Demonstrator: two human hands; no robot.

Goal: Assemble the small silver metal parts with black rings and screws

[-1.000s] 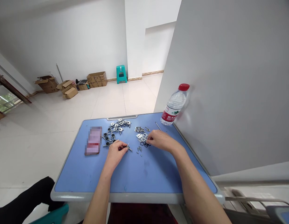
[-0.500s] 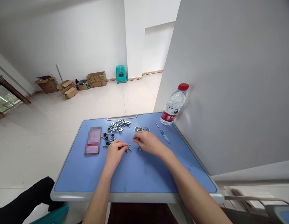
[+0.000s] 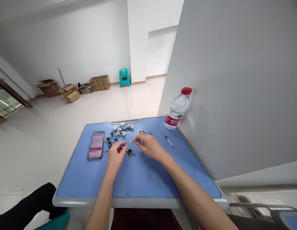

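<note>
Right hand [image 3: 148, 145] pinches a small, flat silver metal piece [image 3: 132, 141] at the centre of the frame

Thumb and forefinger of the right hand are closed on the piece, which juts out towards the left hand [image 3: 117, 155], just left of centre. The left thumb and forefinger stand slightly parted, tips apart; whether the curled fingers behind them hold anything, I cannot tell. Just below the pinched piece, a black-centred silver metal fitting [image 3: 129, 152] lies on the blue rectangular tabletop [image 3: 138, 185], near the left fingertips. Small silver screws [image 3: 142, 156] lie to its right, below the right hand. Above the left hand spreads a cluster of silver metal fittings [image 3: 121, 129]. Right of centre lies a slim screwdriver with a blue-and-clear handle [image 3: 168, 140], below a clear plastic bottle with a red cap [image 3: 178, 108].
</note>
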